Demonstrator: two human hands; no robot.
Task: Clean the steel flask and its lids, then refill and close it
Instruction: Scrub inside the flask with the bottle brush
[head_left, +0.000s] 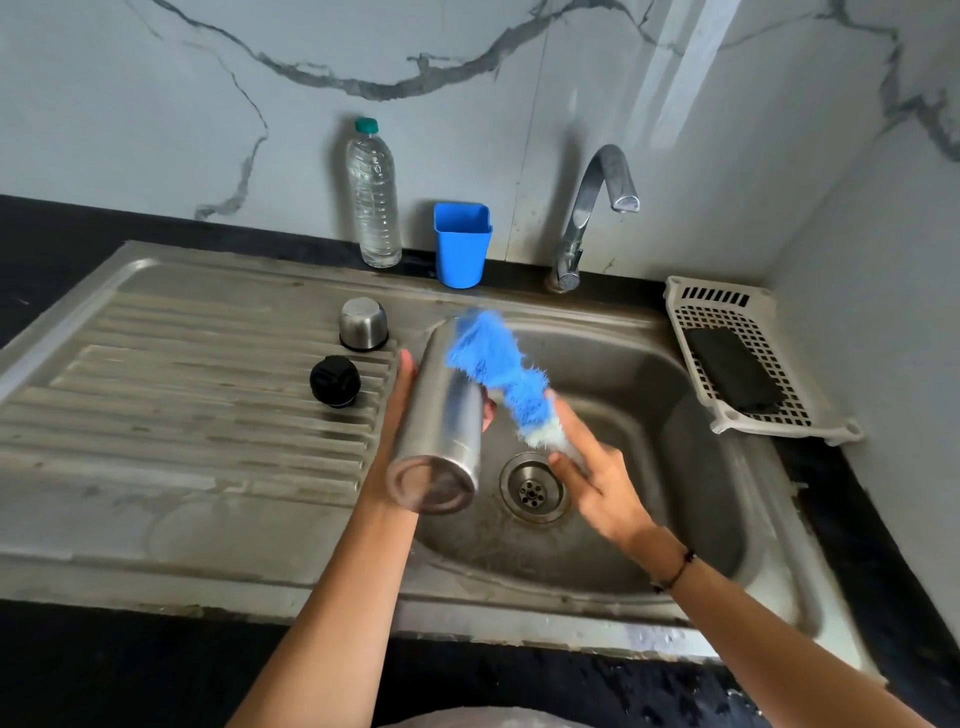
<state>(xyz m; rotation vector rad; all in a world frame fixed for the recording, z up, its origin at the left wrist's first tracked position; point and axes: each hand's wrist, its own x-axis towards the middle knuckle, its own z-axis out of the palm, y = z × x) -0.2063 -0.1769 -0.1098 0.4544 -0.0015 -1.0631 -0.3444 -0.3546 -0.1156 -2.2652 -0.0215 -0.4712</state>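
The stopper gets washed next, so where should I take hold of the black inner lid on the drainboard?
Probably best to grip the black inner lid around its round sides, fingers coming down from above. It stands alone on the ribbed drainboard, apart from the steel cup lid, so its whole rim is free.

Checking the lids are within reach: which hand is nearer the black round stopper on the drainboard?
Left. The left hand, gripping the steel flask, is just right of the black round stopper; the right hand is farther right, over the basin.
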